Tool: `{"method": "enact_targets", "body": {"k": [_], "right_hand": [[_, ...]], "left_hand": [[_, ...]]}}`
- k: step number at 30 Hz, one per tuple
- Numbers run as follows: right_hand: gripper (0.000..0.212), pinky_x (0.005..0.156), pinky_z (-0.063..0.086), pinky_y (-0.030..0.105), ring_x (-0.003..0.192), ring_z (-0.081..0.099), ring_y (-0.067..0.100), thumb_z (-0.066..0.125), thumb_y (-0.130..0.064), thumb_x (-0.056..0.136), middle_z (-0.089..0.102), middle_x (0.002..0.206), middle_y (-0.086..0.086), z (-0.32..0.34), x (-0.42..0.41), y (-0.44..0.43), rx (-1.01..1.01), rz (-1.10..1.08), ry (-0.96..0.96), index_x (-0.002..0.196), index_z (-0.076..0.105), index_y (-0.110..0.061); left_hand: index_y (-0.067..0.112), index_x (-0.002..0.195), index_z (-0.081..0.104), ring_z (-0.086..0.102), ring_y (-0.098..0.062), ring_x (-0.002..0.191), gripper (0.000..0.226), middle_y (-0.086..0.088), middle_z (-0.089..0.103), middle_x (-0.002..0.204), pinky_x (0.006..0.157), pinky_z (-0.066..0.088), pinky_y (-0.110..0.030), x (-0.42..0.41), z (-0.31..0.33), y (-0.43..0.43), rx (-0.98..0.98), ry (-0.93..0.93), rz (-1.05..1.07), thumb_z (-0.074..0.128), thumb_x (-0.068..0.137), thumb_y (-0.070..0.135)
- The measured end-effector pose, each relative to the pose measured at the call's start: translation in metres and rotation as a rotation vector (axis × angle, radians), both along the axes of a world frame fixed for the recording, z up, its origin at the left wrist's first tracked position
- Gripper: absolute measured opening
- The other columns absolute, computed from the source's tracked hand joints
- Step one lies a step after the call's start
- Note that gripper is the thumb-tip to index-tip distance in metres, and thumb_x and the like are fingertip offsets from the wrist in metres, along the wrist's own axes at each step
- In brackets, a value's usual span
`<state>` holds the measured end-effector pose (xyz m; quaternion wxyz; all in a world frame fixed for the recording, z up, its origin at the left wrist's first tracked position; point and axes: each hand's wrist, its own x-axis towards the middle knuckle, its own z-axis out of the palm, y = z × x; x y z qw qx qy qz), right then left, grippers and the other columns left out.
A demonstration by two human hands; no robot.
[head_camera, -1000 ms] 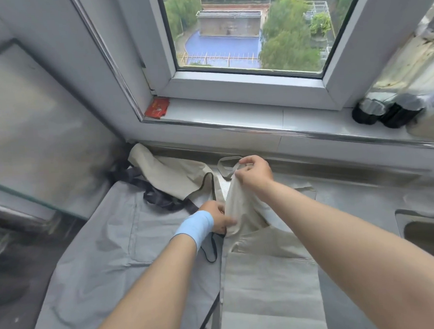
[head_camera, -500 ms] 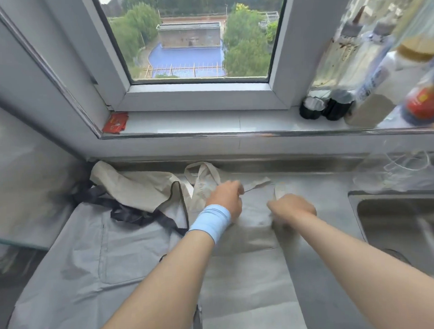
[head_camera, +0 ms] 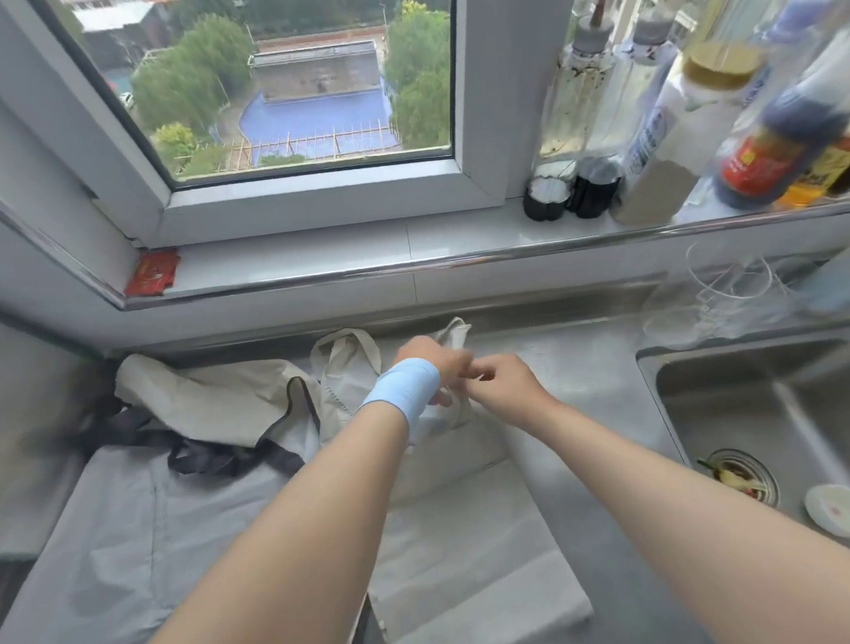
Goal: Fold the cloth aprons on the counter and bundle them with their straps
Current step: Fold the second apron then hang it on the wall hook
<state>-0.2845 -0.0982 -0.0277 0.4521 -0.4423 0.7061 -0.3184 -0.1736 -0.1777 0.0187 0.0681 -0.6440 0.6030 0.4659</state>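
A cream apron (head_camera: 474, 541) lies lengthwise on the steel counter (head_camera: 582, 362), its top bunched up under my hands. My left hand (head_camera: 422, 359), with a blue wristband, and my right hand (head_camera: 502, 384) meet over that top edge, and both pinch the cloth between fingers and thumb. A cream strap end (head_camera: 455, 330) sticks out behind them, and a neck loop (head_camera: 346, 355) lies just to the left. A grey apron (head_camera: 129, 534) with dark straps (head_camera: 213, 456) is spread at the left. Another cream apron (head_camera: 210, 397) is heaped behind it.
A steel sink (head_camera: 762, 402) sits at the right, with scraps in its drain (head_camera: 736, 478) and a small white lid (head_camera: 839, 509). Bottles (head_camera: 649, 137) crowd the windowsill's right end; a red packet (head_camera: 152, 272) lies at its left. Clear plastic ware (head_camera: 717, 296) stands behind the sink.
My hands were apart on the apron's upper part half a second ago; now they have come together and pinch its bunched top. The view has tilted up toward the window.
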Motion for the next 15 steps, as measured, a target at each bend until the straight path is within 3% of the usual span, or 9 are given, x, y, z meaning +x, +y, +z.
{"method": "enact_targets", "body": {"k": [2,4,6,8,10,13,15], "right_hand": [[0.024,0.066,0.042,0.019,0.073,0.057,0.005,0.059,-0.011,0.087,0.067,0.084,-0.012,-0.004,-0.003,0.002,0.015,-0.039,-0.098,0.089,0.075,-0.029],[0.035,0.063,0.043,0.017,0.082,0.060,0.008,0.060,-0.004,0.084,0.067,0.107,-0.002,-0.011,-0.009,0.007,0.118,-0.045,-0.137,0.113,0.067,-0.023],[0.041,0.054,0.043,0.020,0.070,0.058,0.015,0.071,-0.006,0.079,0.068,0.099,0.002,-0.020,-0.009,0.016,0.252,0.029,-0.131,0.118,0.064,-0.017],[0.027,0.051,0.041,0.025,0.060,0.050,0.016,0.076,-0.010,0.073,0.062,0.076,0.002,-0.027,-0.009,0.023,0.290,0.073,-0.046,0.099,0.071,-0.008],[0.019,0.053,0.038,0.028,0.058,0.046,0.016,0.073,-0.013,0.064,0.053,0.062,0.002,-0.031,-0.008,0.026,0.260,0.088,0.012,0.076,0.068,0.001],[0.008,0.053,0.045,0.029,0.054,0.052,0.016,0.071,-0.008,0.064,0.057,0.056,0.000,-0.030,-0.008,0.030,0.312,0.081,0.008,0.058,0.066,-0.009],[0.018,0.051,0.051,0.028,0.055,0.057,0.016,0.072,-0.005,0.071,0.059,0.059,0.001,-0.028,-0.012,0.034,0.378,0.079,0.028,0.059,0.065,-0.015]], "left_hand": [[0.006,0.095,0.065,0.068,-0.025,0.049,0.023,-0.010,0.073,0.072,0.069,0.058,-0.031,0.002,0.001,-0.005,-0.030,-0.014,0.018,0.050,0.083,0.017],[0.005,0.094,0.062,0.069,-0.028,0.052,0.024,-0.013,0.073,0.071,0.071,0.060,-0.036,0.006,-0.002,-0.008,-0.065,0.031,0.058,0.043,0.086,0.016],[0.002,0.093,0.062,0.071,-0.035,0.064,0.030,-0.019,0.072,0.077,0.076,0.060,-0.041,0.008,-0.008,-0.013,-0.098,0.056,0.093,0.039,0.089,0.021],[-0.002,0.095,0.064,0.069,-0.039,0.079,0.038,-0.023,0.072,0.090,0.080,0.058,-0.043,0.010,-0.019,-0.022,-0.131,0.071,0.124,0.036,0.091,0.023],[-0.005,0.103,0.065,0.067,-0.035,0.087,0.039,-0.021,0.070,0.101,0.081,0.055,-0.035,0.013,-0.014,-0.029,-0.158,0.037,0.113,0.037,0.093,0.020],[0.002,0.116,0.062,0.063,-0.032,0.105,0.033,-0.014,0.065,0.115,0.081,0.048,-0.029,0.016,0.012,-0.039,-0.285,0.009,0.204,0.051,0.095,0.024],[-0.002,0.123,0.056,0.063,-0.032,0.109,0.039,-0.014,0.064,0.119,0.087,0.052,-0.032,0.017,0.014,-0.050,-0.203,0.186,0.355,0.051,0.098,0.027]]}}
